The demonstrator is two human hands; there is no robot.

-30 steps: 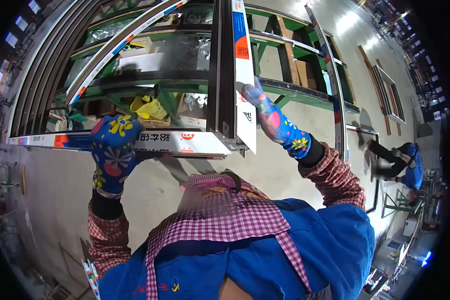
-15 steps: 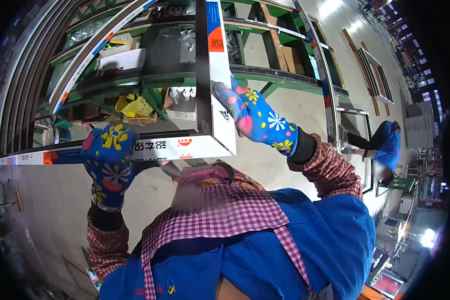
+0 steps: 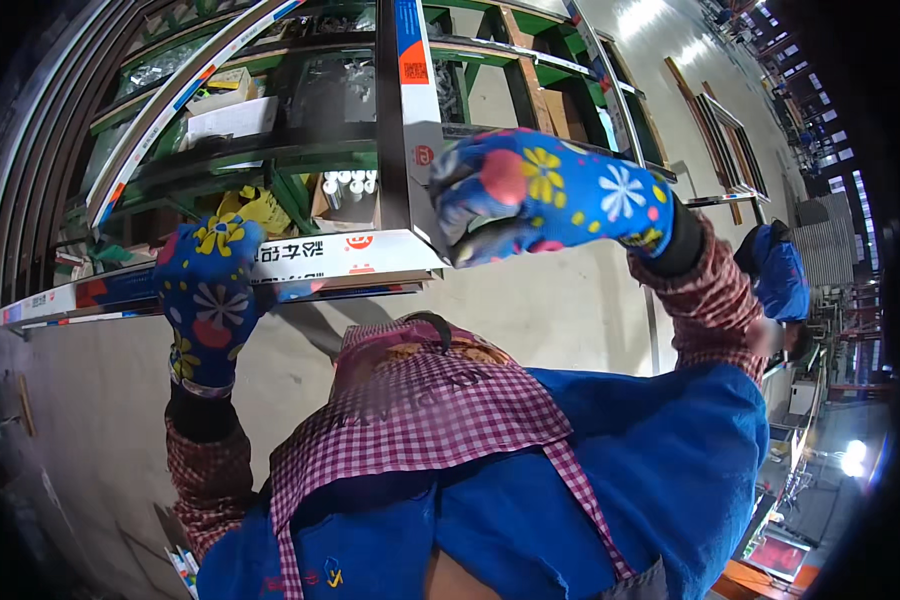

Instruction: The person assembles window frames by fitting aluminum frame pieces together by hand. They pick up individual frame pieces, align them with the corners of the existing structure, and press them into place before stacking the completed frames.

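Head view: frame [image 3: 335, 256] sits over the green rack [image 3: 292, 192]. Left hand [image 3: 210, 275] is wrapped round the frame's near bar; right hand [image 3: 545, 192] is curled at its near right corner, can't tell if it's gripping tbh.

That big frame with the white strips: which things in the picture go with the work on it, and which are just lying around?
Part of the work:
- big frame
- left hand, curled around its near edge
- right hand, at its corner

Seem to be just lying about:
- crumpled yellow thing
- white bottle-like things
- smaller frame on the floor
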